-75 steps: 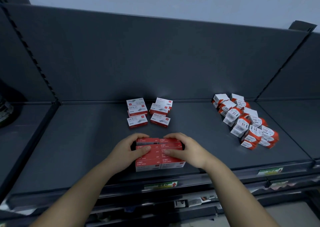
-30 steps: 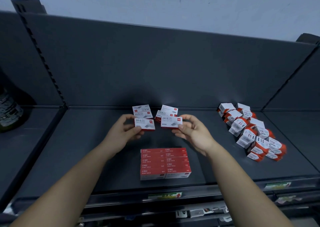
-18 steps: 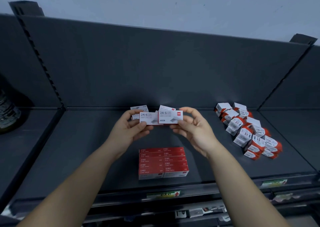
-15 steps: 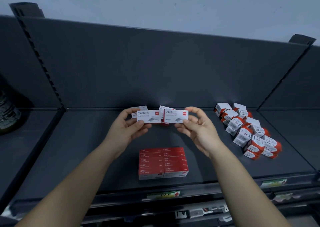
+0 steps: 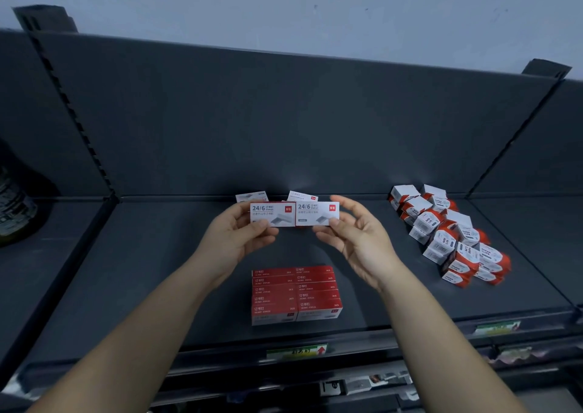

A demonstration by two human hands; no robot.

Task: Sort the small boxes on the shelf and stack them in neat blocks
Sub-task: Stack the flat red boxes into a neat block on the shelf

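Lifted off the shelf (image 5: 157, 270) since a second ago, two white 24/6 boxes are held above its middle, end to end and touching. The left hand (image 5: 238, 240) pinches the left box (image 5: 273, 214) between thumb and fingers; the right hand (image 5: 358, 242) grips the right box (image 5: 317, 213) likewise. Two loose boxes (image 5: 252, 196) lie behind them at the back edge. The red block (image 5: 296, 295) sits by the front edge, centre. A jumbled pile (image 5: 441, 242) of boxes runs along the right side.
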